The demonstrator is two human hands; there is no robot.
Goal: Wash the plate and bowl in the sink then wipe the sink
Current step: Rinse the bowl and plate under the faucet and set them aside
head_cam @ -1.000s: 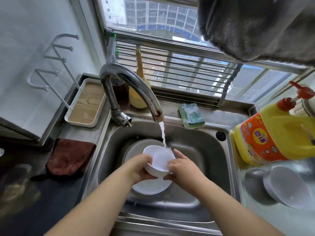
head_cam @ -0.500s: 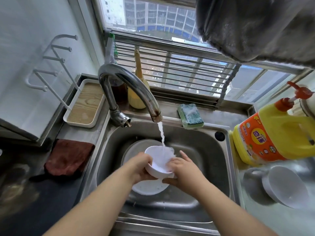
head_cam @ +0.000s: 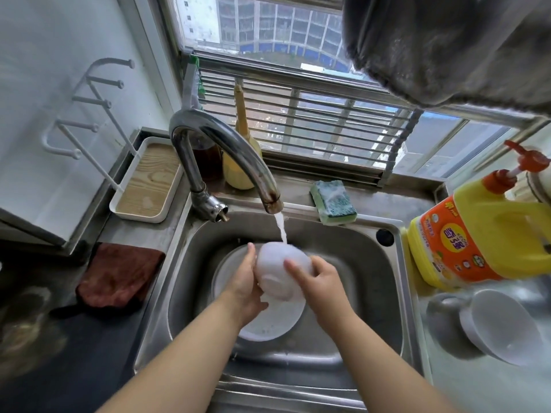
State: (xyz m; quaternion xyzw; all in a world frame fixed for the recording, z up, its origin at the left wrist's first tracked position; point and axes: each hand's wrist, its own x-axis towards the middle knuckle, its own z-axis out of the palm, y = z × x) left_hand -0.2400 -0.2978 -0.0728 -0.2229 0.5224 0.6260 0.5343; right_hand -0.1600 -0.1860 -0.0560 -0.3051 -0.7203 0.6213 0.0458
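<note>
A small white bowl (head_cam: 278, 274) is held upside down and tilted under the running tap (head_cam: 238, 162), its base facing me. My left hand (head_cam: 246, 286) holds it from the left side, fingers reaching up along the rim. My right hand (head_cam: 317, 278) holds its right side, with a finger laid across the outer wall. Water falls on the bowl's top. Below them a white plate (head_cam: 274, 324) lies flat in the steel sink (head_cam: 357, 263).
A green-and-yellow sponge (head_cam: 334, 202) lies on the sink's back ledge. A yellow detergent jug (head_cam: 477, 242) and a second white bowl (head_cam: 504, 326) stand on the right counter. A brown cloth (head_cam: 119, 275) and a white tray (head_cam: 147, 183) are at the left.
The bowl was turned over from mouth-up to base-up under the stream. Both hands shifted their hold on it.
</note>
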